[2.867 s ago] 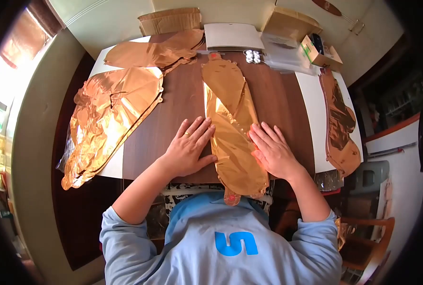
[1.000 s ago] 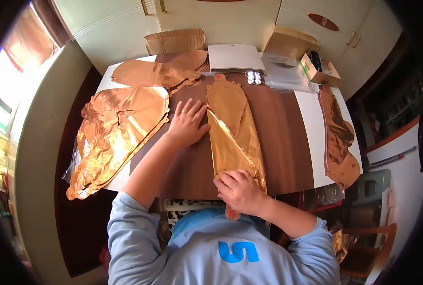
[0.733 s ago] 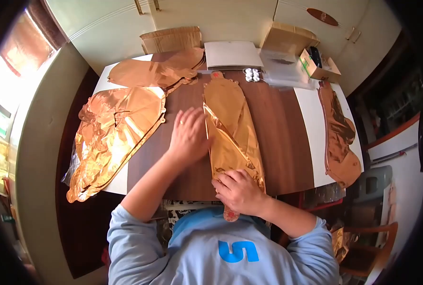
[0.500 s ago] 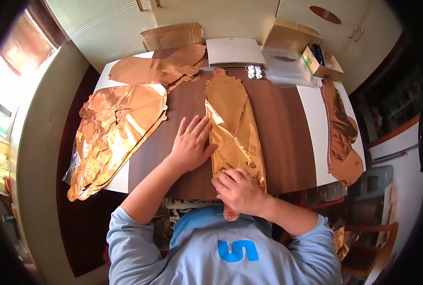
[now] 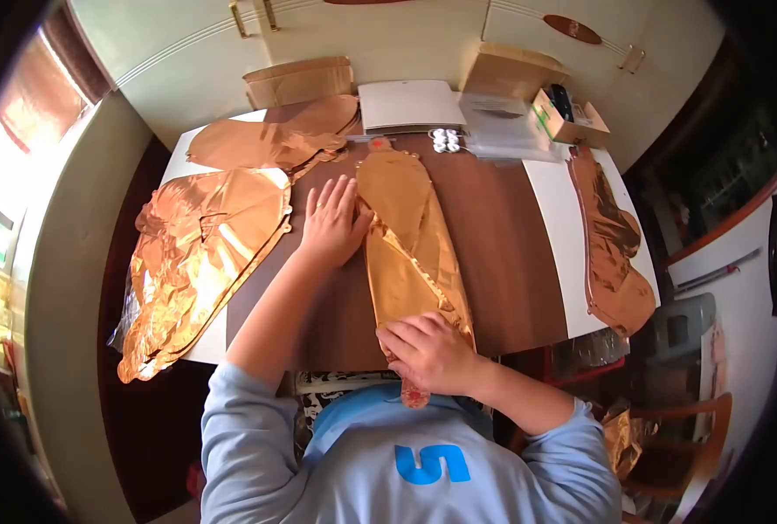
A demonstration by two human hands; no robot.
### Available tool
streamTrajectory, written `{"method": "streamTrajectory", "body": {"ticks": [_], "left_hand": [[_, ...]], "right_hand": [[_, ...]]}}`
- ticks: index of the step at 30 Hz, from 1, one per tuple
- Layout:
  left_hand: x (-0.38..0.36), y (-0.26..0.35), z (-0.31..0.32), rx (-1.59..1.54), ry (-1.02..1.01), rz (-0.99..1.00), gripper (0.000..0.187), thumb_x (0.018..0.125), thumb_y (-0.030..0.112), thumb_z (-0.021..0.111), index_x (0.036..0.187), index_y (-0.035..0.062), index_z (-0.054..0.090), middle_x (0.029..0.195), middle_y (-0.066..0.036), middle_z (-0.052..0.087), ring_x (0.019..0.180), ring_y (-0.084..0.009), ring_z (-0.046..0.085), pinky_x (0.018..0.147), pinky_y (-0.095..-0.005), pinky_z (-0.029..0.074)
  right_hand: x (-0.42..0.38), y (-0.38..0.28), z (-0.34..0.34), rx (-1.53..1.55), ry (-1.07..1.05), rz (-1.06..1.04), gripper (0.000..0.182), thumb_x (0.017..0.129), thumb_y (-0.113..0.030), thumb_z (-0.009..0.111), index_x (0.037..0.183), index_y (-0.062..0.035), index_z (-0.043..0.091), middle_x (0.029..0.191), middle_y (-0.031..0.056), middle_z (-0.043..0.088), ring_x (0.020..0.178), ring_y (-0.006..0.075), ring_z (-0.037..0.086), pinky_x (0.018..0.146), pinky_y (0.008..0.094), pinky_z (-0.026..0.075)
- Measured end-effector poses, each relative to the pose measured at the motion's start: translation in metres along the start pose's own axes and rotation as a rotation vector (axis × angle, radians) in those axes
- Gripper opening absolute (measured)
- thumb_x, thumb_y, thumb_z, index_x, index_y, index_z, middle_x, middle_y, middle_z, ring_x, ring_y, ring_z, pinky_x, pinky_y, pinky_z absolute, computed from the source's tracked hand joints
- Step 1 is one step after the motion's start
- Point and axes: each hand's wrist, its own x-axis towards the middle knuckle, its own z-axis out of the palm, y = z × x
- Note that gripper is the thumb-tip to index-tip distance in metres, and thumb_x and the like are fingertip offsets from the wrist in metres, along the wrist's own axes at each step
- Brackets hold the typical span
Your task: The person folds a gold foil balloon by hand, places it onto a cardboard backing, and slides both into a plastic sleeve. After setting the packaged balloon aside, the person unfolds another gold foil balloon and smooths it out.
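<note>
A long folded gold foil piece (image 5: 414, 253) lies lengthwise on the brown table (image 5: 511, 253), one rounded end near the table's back and the other past the front edge. My left hand (image 5: 331, 223) rests at its upper left side, palm down with fingers stretched out, the thumb touching the foil's edge. Over the foil's lower end lies my right hand (image 5: 432, 352), its fingers bent and pressed on the foil near the front edge. A reddish rounded tip (image 5: 414, 395) shows below that hand.
Crumpled gold foil (image 5: 205, 253) and flat copper foil (image 5: 257, 140) lie left, more copper foil (image 5: 615, 253) right. At the back are a white board (image 5: 410, 106), white round pieces (image 5: 445, 140), clear plastic sheets (image 5: 506, 127) and a cardboard box (image 5: 585, 127).
My left hand has slid further up along the foil's left side. My right hand stays at the lower end. The whole view has shifted slightly.
</note>
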Motion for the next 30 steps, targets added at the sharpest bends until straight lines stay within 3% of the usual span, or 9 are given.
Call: {"method": "streamTrajectory", "body": {"ticks": [4, 6, 8, 12, 25, 28, 30], "left_hand": [[-0.052, 0.046, -0.032, -0.036, -0.002, 0.076, 0.077, 0.093, 0.046, 0.058, 0.149, -0.0027, 0.036, 0.154, -0.024, 0.037, 0.146, -0.0410, 0.029, 0.120, -0.0556, 0.017], [-0.076, 0.069, -0.039, -0.039, -0.075, 0.130, 0.083, 0.091, 0.047, 0.061, 0.150, -0.0043, 0.034, 0.155, -0.027, 0.035, 0.147, -0.0431, 0.027, 0.120, -0.0555, 0.017], [-0.088, 0.081, -0.036, -0.050, -0.149, 0.163, 0.087, 0.090, 0.048, 0.062, 0.151, -0.0055, 0.032, 0.156, -0.028, 0.033, 0.147, -0.0445, 0.027, 0.119, -0.0570, 0.018], [-0.098, 0.075, -0.019, 0.002, -0.102, 0.228, 0.087, 0.092, 0.055, 0.056, 0.149, -0.0074, 0.035, 0.155, -0.029, 0.034, 0.145, -0.0451, 0.030, 0.117, -0.0576, 0.021], [-0.080, 0.080, -0.029, 0.025, -0.195, 0.154, 0.082, 0.094, 0.054, 0.052, 0.148, -0.0062, 0.038, 0.154, -0.028, 0.035, 0.145, -0.0457, 0.030, 0.119, -0.0561, 0.020], [-0.037, 0.099, -0.040, 0.114, -0.138, 0.373, 0.074, 0.097, 0.049, 0.049, 0.147, -0.0054, 0.041, 0.154, -0.027, 0.036, 0.146, -0.0468, 0.028, 0.119, -0.0572, 0.019], [-0.018, 0.100, -0.011, -0.023, -0.211, 0.504, 0.071, 0.099, 0.046, 0.046, 0.147, -0.0047, 0.041, 0.155, -0.027, 0.035, 0.147, -0.0453, 0.026, 0.120, -0.0572, 0.017]], "right_hand": [[-0.011, 0.028, -0.030, 0.064, 0.166, 0.145, 0.051, 0.091, -0.027, 0.067, 0.133, -0.0001, 0.057, 0.131, 0.0155, 0.057, 0.124, 0.0301, 0.051, 0.102, 0.0466, 0.041], [-0.013, 0.041, -0.038, -0.002, 0.138, 0.228, 0.056, 0.094, -0.029, 0.064, 0.139, 0.0009, 0.051, 0.141, 0.0187, 0.051, 0.133, 0.0330, 0.045, 0.109, 0.0500, 0.036], [-0.014, 0.051, -0.034, -0.095, 0.023, 0.321, 0.063, 0.096, -0.034, 0.060, 0.145, 0.0021, 0.044, 0.151, 0.0216, 0.042, 0.143, 0.0357, 0.036, 0.116, 0.0530, 0.028], [-0.020, 0.066, -0.008, -0.108, -0.255, 0.400, 0.078, 0.100, -0.048, 0.047, 0.154, 0.0042, 0.026, 0.163, 0.0224, 0.019, 0.153, 0.0333, 0.013, 0.123, 0.0532, 0.007], [-0.021, 0.064, -0.005, -0.155, -0.229, 0.383, 0.083, 0.099, -0.053, 0.047, 0.154, 0.0046, 0.024, 0.162, 0.0245, 0.020, 0.152, 0.0362, 0.015, 0.122, 0.0568, 0.011], [-0.019, 0.064, -0.007, -0.155, -0.276, 0.395, 0.083, 0.099, -0.053, 0.047, 0.155, 0.0041, 0.024, 0.162, 0.0246, 0.019, 0.153, 0.0366, 0.014, 0.121, 0.0579, 0.010], [-0.017, 0.063, -0.009, -0.128, -0.275, 0.407, 0.082, 0.099, -0.053, 0.046, 0.154, 0.0041, 0.025, 0.162, 0.0245, 0.019, 0.153, 0.0363, 0.012, 0.121, 0.0577, 0.009]]}}
